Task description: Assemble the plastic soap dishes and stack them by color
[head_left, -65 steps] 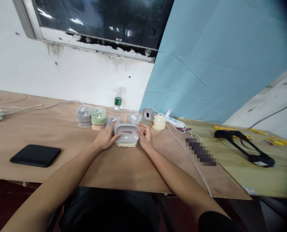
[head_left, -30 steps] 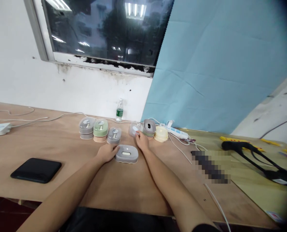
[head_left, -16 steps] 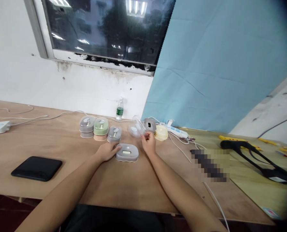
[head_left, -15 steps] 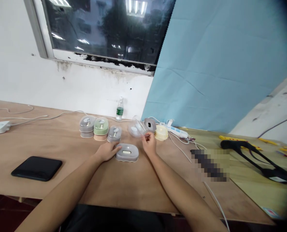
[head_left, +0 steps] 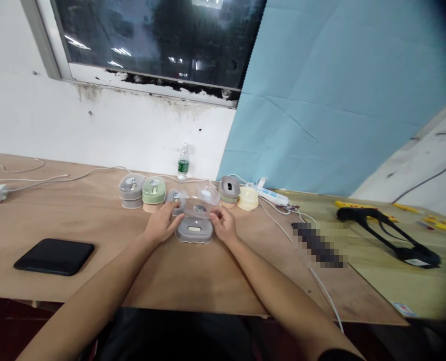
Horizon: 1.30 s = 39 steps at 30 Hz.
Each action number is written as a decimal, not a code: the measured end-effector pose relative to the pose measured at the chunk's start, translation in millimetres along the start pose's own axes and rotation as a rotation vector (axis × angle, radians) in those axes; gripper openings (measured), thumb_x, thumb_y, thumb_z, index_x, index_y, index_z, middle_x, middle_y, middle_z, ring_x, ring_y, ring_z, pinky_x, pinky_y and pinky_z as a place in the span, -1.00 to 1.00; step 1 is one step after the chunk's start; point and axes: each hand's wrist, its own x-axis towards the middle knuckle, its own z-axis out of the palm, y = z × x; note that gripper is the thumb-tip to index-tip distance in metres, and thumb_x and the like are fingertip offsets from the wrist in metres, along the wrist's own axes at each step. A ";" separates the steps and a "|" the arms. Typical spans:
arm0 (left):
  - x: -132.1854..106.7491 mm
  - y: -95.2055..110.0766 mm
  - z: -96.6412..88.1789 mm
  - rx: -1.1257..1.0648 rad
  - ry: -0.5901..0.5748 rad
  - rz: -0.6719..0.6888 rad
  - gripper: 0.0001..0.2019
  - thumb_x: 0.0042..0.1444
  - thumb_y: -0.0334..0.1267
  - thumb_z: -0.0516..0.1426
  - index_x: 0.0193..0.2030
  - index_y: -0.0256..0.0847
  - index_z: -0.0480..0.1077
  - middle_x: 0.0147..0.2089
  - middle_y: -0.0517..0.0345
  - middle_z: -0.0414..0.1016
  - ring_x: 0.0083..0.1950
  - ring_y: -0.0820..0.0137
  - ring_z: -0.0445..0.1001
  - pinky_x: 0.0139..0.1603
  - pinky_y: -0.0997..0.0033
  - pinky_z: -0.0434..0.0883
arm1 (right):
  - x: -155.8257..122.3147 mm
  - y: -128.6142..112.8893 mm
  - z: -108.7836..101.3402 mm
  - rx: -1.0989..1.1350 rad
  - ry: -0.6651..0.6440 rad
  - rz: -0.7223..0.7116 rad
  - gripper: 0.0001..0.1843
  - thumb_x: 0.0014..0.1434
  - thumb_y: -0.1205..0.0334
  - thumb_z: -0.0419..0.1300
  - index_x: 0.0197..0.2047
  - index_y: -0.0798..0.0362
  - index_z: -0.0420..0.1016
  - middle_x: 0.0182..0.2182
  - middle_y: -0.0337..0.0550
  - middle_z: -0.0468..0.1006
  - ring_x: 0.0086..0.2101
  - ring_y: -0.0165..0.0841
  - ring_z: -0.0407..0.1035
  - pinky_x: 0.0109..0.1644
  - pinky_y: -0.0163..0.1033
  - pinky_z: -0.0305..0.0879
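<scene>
A grey lidded box (head_left: 194, 230) lies on the wooden table (head_left: 76, 220) in front of me. Just above it I hold a clear plastic cover (head_left: 202, 203) with both hands. My left hand (head_left: 162, 224) grips its left edge, fingers curled. My right hand (head_left: 224, 225) pinches its right edge. Behind stand a grey box (head_left: 132, 187), a green box (head_left: 154, 190) and a small grey box (head_left: 176, 197), partly hidden by my left fingers. To the right sit another grey box (head_left: 228, 188) and a cream stack (head_left: 247, 198).
A black pad (head_left: 53, 256) lies at the left. A water bottle (head_left: 183, 163) stands by the wall. A white power strip (head_left: 270, 195) with cables, a blurred dark object (head_left: 316, 244) and a black tool (head_left: 390, 233) lie to the right. White cables run along the back left.
My right hand reached back, picked up the clear cover and brought it forward over the grey box. My left hand left the box's side and took the cover's left edge.
</scene>
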 end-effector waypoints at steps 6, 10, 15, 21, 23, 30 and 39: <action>1.8 -3.3 -0.9 -0.104 -0.083 -0.123 -0.51 0.27 0.06 -0.15 -0.42 -0.23 0.37 -0.42 0.11 0.46 -0.35 0.37 0.39 -0.32 0.43 0.26 | 5.8 5.6 -5.5 0.017 -0.114 0.087 -0.54 0.15 -0.17 0.02 -0.54 0.04 0.22 -0.59 -0.26 0.29 -0.51 -0.42 0.19 -0.41 -0.33 0.13; 2.5 -8.9 3.9 -0.149 -0.116 -0.165 -0.45 0.27 0.09 -0.17 -0.53 -0.24 0.33 -0.50 0.16 0.42 -0.42 0.42 0.35 -0.37 0.46 0.23 | 11.5 5.1 -5.1 0.134 -0.320 0.257 -0.49 0.14 -0.21 0.01 -0.59 0.04 0.21 -0.66 -0.28 0.29 -0.59 -0.45 0.20 -0.53 -0.36 0.09; 1.0 -10.9 7.1 -0.129 -0.225 -0.139 -0.45 0.26 0.08 -0.16 -0.58 -0.23 0.31 -0.56 0.19 0.38 -0.47 0.44 0.32 -0.41 0.47 0.19 | 18.2 -1.2 -11.5 0.203 -0.459 0.508 -0.45 0.12 -0.25 0.03 -0.64 0.02 0.18 -0.80 -0.35 0.21 -0.75 -0.48 0.11 -0.68 -0.36 -0.04; 0.8 -11.6 4.0 -0.061 -0.246 -0.124 -0.45 0.27 0.06 -0.18 -0.61 -0.21 0.26 -0.56 0.20 0.34 -0.48 0.44 0.29 -0.45 0.47 0.14 | 15.7 -5.7 -17.5 0.120 -0.565 0.510 -0.37 0.14 -0.31 -0.01 -0.69 0.02 0.19 -0.82 -0.32 0.19 -0.76 -0.49 0.10 -0.70 -0.36 -0.08; 1.3 -13.3 2.3 -0.040 -0.262 -0.140 -0.44 0.27 0.07 -0.19 -0.62 -0.21 0.25 -0.58 0.20 0.32 -0.49 0.45 0.27 -0.46 0.47 0.12 | 13.8 -5.2 -17.8 0.077 -0.637 0.524 -0.35 0.14 -0.33 -0.04 -0.70 0.02 0.18 -0.82 -0.31 0.19 -0.76 -0.49 0.10 -0.69 -0.35 -0.07; 2.4 -17.2 6.9 0.006 -0.357 -0.041 -0.51 0.23 0.04 -0.11 -0.59 -0.21 0.29 -0.57 0.21 0.32 -0.50 0.46 0.23 -0.46 0.46 0.11 | 14.4 3.2 -22.0 -0.003 -0.757 0.455 -0.41 0.09 -0.30 0.05 -0.65 0.05 0.22 -0.78 -0.35 0.23 -0.72 -0.51 0.11 -0.66 -0.39 -0.06; 2.0 -16.8 7.1 -0.028 -0.321 -0.063 -0.48 0.25 0.09 -0.14 -0.54 -0.21 0.33 -0.53 0.18 0.39 -0.47 0.44 0.30 -0.43 0.45 0.12 | 13.9 19.0 -17.8 0.081 -0.728 0.558 -0.44 0.20 -0.18 -0.05 -0.66 0.04 0.21 -0.79 -0.31 0.25 -0.76 -0.51 0.14 -0.70 -0.39 0.04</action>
